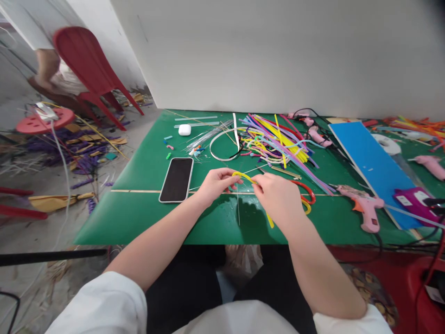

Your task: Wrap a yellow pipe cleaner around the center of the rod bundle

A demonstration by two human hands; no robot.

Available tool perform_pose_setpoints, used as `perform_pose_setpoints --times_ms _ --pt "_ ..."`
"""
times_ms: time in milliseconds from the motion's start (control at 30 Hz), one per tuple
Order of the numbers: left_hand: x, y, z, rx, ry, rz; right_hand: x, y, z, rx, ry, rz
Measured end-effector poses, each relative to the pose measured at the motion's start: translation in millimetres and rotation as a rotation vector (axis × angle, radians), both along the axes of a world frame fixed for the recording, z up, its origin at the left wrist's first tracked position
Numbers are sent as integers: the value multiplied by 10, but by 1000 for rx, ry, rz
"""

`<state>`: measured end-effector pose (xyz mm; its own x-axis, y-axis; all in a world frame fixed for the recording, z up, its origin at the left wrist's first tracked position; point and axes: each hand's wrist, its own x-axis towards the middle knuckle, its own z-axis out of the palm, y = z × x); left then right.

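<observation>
- Pinching yellow strip (245, 177) with closed fingertips of left hand (216, 185).
- Gripping same strip in right hand (280, 197); curved slightly between both hands.
- Holding above green table (135, 218), between phone (176, 180) and red loop handle (312, 192).
- Noting pile of coloured strips (298, 147) farther back, beyond hands.

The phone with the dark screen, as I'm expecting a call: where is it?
In the head view, the phone lies left of centre on the green table, beside the left hand, nearer the person than the small white case.
</observation>
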<state>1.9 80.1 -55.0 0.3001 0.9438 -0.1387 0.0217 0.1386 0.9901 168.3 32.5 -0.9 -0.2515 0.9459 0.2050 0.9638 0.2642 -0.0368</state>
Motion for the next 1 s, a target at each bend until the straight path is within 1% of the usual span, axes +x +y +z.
perform_pose_setpoints --times_ms 100,233,300,367,433,533,567,600,667,733,867,1000 --pt "-5 -3 11 8 4 -9 -28 -33 0 41 -4 -10" --pt "-4 -23 22 7 -5 -71 10 -17 30 97 35 -70" --pt "-3 -35 26 5 -4 -112 65 8 57 79 72 -104" --pt "-4 -45 34 8 -11 -147 148 44 83 8 139 -102" --pt "-9 -56 52 10 -20 -181 250 92 100 -123 263 -38" --pt "-14 -81 93 22 -8 -248 388 182 89 -365 502 95" --pt "-14 -92 107 25 3 -278 413 213 75 -414 573 121" --pt "-13 -104 121 24 14 -309 425 243 55 -439 637 140" --pt "-8 -126 141 15 33 -358 408 292 9 -434 751 167" --pt "-1 -139 151 8 44 -379 356 322 -35 -427 852 189" --pt "7 -133 139 8 44 -364 270 324 -68 -469 1005 233" --pt "12 -120 111 -7 15 -345 277 321 -61 -489 1068 274"
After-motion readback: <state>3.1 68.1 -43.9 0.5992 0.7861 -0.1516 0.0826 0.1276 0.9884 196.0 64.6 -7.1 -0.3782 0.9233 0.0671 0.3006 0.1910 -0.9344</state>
